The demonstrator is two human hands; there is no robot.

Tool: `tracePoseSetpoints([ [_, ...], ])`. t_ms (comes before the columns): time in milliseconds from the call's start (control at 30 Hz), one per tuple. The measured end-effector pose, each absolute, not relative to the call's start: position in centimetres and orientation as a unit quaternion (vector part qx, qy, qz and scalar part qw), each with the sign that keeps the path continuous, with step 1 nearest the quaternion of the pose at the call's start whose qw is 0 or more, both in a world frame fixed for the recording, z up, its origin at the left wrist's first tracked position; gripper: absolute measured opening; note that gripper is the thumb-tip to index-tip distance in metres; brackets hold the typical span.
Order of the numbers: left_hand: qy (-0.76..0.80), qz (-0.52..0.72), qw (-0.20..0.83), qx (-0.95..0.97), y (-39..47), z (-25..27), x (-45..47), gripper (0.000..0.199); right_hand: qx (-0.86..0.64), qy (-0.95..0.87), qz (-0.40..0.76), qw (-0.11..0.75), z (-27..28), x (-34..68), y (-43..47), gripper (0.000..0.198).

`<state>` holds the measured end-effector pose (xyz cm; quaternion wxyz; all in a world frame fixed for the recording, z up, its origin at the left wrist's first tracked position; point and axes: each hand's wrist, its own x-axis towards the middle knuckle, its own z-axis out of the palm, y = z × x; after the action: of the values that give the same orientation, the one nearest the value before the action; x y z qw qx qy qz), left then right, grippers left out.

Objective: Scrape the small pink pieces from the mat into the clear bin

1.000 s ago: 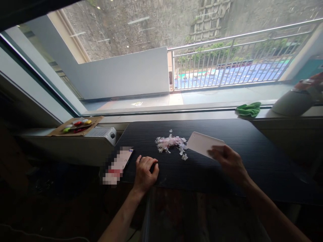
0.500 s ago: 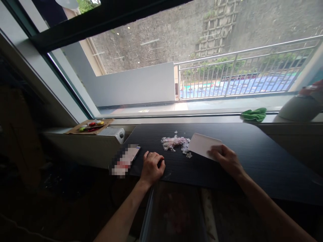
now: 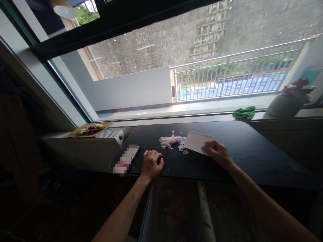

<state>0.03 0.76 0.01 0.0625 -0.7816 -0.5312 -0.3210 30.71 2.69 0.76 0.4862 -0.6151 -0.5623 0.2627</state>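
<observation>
My right hand grips a white rectangular card by its right end, fingers wrapped over the edge. The card is tilted above the dark tabletop, and its left edge meets or overhangs the right side of a heap of small white and pinkish paper scraps. Whether it touches the scraps is unclear. My left hand rests near the table's front edge with curled fingers and nothing visible in them. It lies in front of the heap, just right of a phone whose screen is blurred out.
Behind the table runs a window sill with a green cloth and a pale rounded container. At left, a radiator carries cardboard with colourful items. A clear-sided bin and a pale roll sit below the front edge.
The view has turned slightly right, so most things appear farther left. My right hand with the card has shifted a little left. My left hand stays in place.
</observation>
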Motion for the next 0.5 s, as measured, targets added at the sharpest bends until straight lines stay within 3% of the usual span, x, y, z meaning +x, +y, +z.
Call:
tracePoseSetpoints([
  [500,-0.537,-0.316,0.058,-0.78,0.62,0.14,0.2,0.01,-0.64,-0.573,0.222,0.461,1.09,30.83,2.59,0.026],
])
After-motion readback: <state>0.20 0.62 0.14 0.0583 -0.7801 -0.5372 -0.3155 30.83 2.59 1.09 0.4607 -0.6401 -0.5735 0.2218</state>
